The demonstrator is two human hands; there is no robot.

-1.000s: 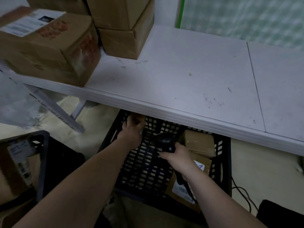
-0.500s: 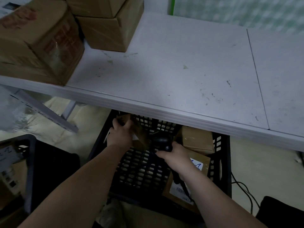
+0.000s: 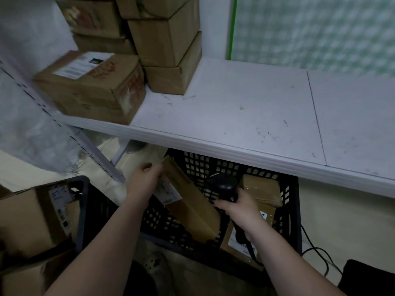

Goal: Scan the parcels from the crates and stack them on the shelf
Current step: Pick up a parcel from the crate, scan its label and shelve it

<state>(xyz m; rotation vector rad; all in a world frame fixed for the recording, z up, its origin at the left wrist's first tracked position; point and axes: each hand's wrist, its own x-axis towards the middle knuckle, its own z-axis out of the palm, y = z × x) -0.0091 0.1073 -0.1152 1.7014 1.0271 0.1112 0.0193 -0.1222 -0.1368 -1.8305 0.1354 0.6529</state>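
Head view: a second ago the left hand [image 3: 145, 180] was reaching into the far corner of the black crate [image 3: 292, 210]. Now its fingers curl round the upper end of a long brown parcel [image 3: 192, 210], which is lifted and tilted over the crate floor, its white label [image 3: 167, 190] just below those fingers. The right hand [image 3: 241, 208] has its fingers wrapped round the scanner [image 3: 224, 184], whose head sits just right of the parcel. I'd say the scan comes next, then the shelf [image 3: 235, 116] above.

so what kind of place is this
Probably a parcel depot or stockroom: labelled parcels stacked on a white shelf, more in a black crate, and a barcode scanner in the right hand.
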